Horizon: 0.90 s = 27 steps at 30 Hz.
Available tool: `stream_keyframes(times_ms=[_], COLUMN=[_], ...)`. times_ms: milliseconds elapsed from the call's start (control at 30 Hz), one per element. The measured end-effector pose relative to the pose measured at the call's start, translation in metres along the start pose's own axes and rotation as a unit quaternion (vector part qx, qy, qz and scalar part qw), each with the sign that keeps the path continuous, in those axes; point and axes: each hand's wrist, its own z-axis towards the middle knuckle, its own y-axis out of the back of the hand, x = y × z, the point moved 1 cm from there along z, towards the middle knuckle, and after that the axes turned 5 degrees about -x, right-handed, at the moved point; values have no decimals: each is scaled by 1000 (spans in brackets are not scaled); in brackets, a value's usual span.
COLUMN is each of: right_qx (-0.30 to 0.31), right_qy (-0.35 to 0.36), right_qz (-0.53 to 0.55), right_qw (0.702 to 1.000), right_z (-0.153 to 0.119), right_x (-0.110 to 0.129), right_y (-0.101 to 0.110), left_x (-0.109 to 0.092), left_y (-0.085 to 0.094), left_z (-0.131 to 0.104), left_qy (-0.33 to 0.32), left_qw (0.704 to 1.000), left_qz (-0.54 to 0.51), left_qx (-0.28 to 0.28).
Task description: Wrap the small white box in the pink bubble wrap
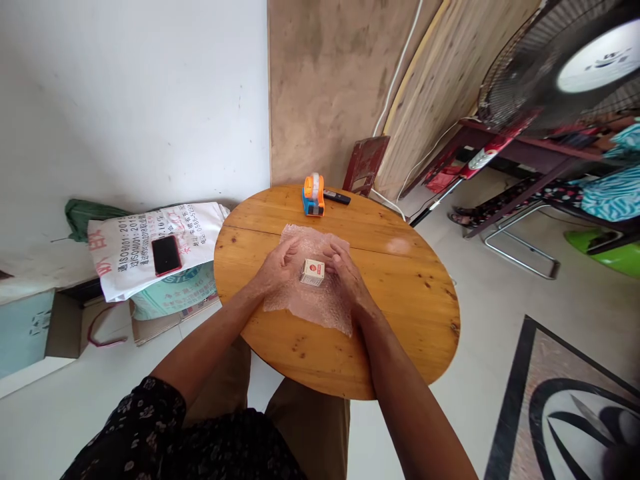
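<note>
A small white box (313,272) with red print sits near the middle of a sheet of bubble wrap (315,310), which lies flat on the round wooden table (410,300). My left hand (278,265) rests at the left side of the sheet, fingers stretched out and apart from the box. On the other side, my right hand (345,270) is close to the box's right face with its fingers loosely extended. Whether its fingertips touch the box I cannot tell. Neither hand holds anything.
An orange and blue tape dispenser (313,195) stands at the table's far edge, beside a dark remote-like object (337,197). Left of the table, a phone (167,255) lies on white printed sacks (200,230). A standing fan (545,73) and a seated person (610,180) are at right.
</note>
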Motion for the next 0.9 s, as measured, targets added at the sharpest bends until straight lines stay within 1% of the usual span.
stream_keyframes(times_ms=[133, 233, 300, 367, 433, 500, 600, 667, 700, 733, 767, 833, 867, 900], right_qx=[-10, -21, -20, -11, -3, -1, -6, -12, -11, -11, -9, -7, -7, -7], right_qy=[-42, -61, -63, -53, -41, -36, -40, -43, -43, -43, -43, -43, -44, -44], right_qz=[27, 38, 38, 34, 31, 32, 30, 27, 26, 26, 26, 27, 27, 28], right_qw=[999, 997, 997, 998, 999, 999, 999, 999, 999, 999, 999, 999, 999, 999], right_z=[4, 6, 6, 7, 6, 4, 1, 0, 0, 0, 0, 1, 2, 2], right_x=[0, 0, -1, -1, -1, 1, 4, 6, 7, 7, 8, 7, 7, 6], right_y=[2, 4, 4, 4, 5, 5, 4, 4, 4, 4, 4, 4, 4, 4], left_x=[-4, -15, -25, -32, -33, -30, -26, -31, -36, -43, -50, -66, -73, -78], left_y=[4, 10, 13, 12, 9, 6, 4, 6, 8, 9, 10, 10, 10, 9], left_z=[1, -3, -9, -17, -24, -29, -32, -35, -37, -41, -45, -55, -61, -66], left_qy=[-5, 14, 12, -15, -43, -58, -73, -94, -108, -124, -146, -189, -201, -207], left_qw=[999, 998, 996, 991, 986, 982, 977, 968, 963, 958, 951, 924, 909, 896], left_qz=[39, 57, 88, 122, 151, 172, 202, 228, 242, 257, 272, 321, 344, 364], left_qx=[-21, -24, -2, 44, 62, 45, -18, -48, -48, -34, 1, 82, 121, 149])
